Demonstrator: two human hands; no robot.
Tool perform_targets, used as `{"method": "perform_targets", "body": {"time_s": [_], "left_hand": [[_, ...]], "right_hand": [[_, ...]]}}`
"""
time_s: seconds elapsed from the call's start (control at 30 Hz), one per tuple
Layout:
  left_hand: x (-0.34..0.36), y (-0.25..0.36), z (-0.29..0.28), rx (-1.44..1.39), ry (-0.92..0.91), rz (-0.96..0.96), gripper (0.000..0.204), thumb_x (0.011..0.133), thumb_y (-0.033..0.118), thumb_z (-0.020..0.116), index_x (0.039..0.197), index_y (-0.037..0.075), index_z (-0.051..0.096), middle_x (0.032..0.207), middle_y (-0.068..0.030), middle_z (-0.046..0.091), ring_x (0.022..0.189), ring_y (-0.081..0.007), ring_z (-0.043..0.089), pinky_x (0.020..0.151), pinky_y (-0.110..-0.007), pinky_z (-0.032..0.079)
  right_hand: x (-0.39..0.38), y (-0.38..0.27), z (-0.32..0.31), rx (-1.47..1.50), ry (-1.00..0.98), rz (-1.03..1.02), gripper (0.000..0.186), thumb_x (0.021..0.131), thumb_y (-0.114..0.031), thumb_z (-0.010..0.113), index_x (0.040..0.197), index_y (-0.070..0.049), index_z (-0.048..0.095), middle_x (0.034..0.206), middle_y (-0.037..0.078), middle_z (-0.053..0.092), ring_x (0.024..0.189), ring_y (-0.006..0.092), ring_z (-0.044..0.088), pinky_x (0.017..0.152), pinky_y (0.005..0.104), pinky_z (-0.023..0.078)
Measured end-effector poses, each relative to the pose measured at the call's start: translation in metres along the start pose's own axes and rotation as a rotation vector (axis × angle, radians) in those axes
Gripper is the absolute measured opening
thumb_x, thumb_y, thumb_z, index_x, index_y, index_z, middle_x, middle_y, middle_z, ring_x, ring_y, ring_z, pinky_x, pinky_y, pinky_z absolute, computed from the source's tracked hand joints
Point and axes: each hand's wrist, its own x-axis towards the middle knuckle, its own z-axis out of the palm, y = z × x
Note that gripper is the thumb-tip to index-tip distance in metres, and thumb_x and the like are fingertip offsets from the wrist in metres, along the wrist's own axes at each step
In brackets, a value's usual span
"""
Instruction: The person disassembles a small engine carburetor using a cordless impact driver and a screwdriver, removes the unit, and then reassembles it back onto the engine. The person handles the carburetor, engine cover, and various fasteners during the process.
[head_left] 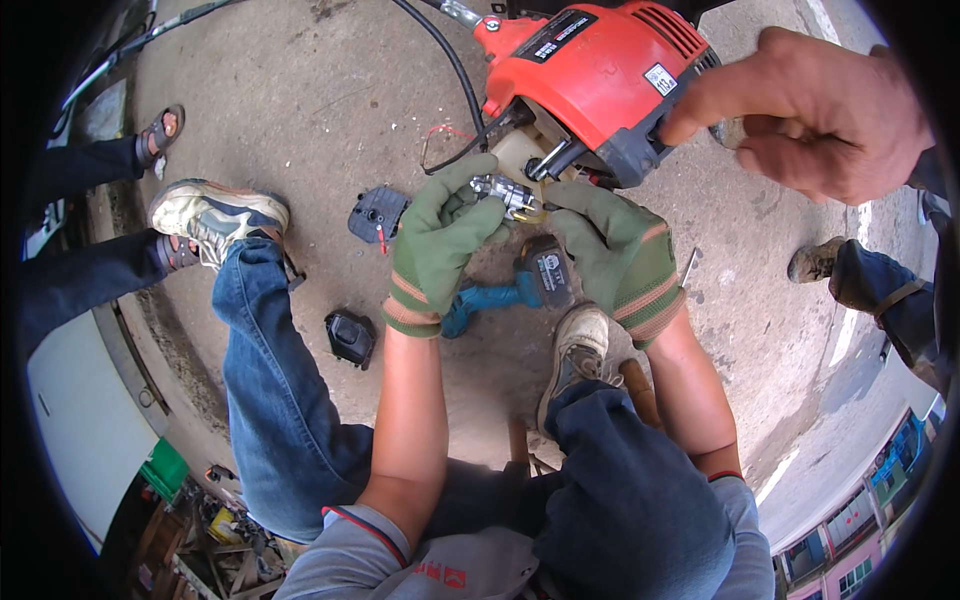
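Note:
My left hand (pixel 445 225), in a green work glove, grips a small silver metal carburetor (pixel 503 194) with brass-coloured fittings at its right end. My right hand (pixel 615 245), gloved the same way, has its fingers drawn together right beside those fittings; what lies between its fingertips is hidden. Just beyond both hands stands a red-covered small engine (pixel 600 75) with a whitish tank (pixel 517 152) under it. Another person's bare hand (pixel 805 115) reaches in from the right and rests a finger on the engine's dark side.
On the concrete below my hands lies a blue cordless power tool (pixel 500 295) with a black battery. A flat black cover (pixel 378 214) and a black plastic housing (pixel 350 337) lie to the left. A black cable (pixel 455 60) runs to the engine. Other people's feet stand left and right.

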Motion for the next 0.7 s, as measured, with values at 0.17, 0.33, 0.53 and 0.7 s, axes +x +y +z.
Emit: {"method": "perform_targets", "body": {"time_s": [0.17,0.33,0.53,0.7], "left_hand": [[0.0010,0.0003,0.0006,-0.015,0.003,0.005,0.045,0.097,0.000,0.068,0.141,0.001,0.061,0.111,-0.0061,0.072,0.094,-0.0107,0.070,0.080,-0.027,0.061],[0.0008,-0.0002,0.0009,-0.030,0.006,0.015,0.044,0.097,0.000,0.068,0.141,0.001,0.061,0.111,-0.0064,0.072,0.093,-0.0110,0.070,0.080,-0.027,0.061],[0.0007,0.0011,0.0031,0.001,0.004,0.020,0.045,0.096,-0.002,0.068,0.141,0.001,0.061,0.109,-0.0060,0.072,0.091,-0.0104,0.069,0.079,-0.026,0.059],[0.0000,0.0018,0.0063,0.045,0.012,0.040,0.044,0.095,-0.003,0.069,0.138,0.001,0.064,0.099,-0.0007,0.068,0.085,-0.0070,0.064,0.077,-0.024,0.056]], "right_hand": [[0.0025,0.0012,0.0023,-0.105,0.032,-0.098,0.024,0.096,-0.011,0.069,0.119,-0.004,0.075,0.099,0.020,0.075,0.091,0.0343,0.073,0.082,0.0409,0.058],[0.0045,-0.0031,0.0000,-0.302,0.034,-0.178,0.020,0.092,-0.007,0.073,0.111,-0.003,0.077,0.103,0.019,0.076,0.094,0.0373,0.074,0.084,0.0418,0.059],[0.0042,-0.0055,-0.0024,-0.397,0.020,-0.199,0.022,0.092,-0.012,0.073,0.112,-0.006,0.077,0.100,0.018,0.076,0.092,0.0378,0.073,0.082,0.0439,0.059],[0.0058,-0.0034,-0.0031,-0.480,0.010,-0.272,0.021,0.091,-0.013,0.073,0.111,-0.006,0.076,0.097,0.018,0.074,0.087,0.0385,0.072,0.078,0.0459,0.058]]}}
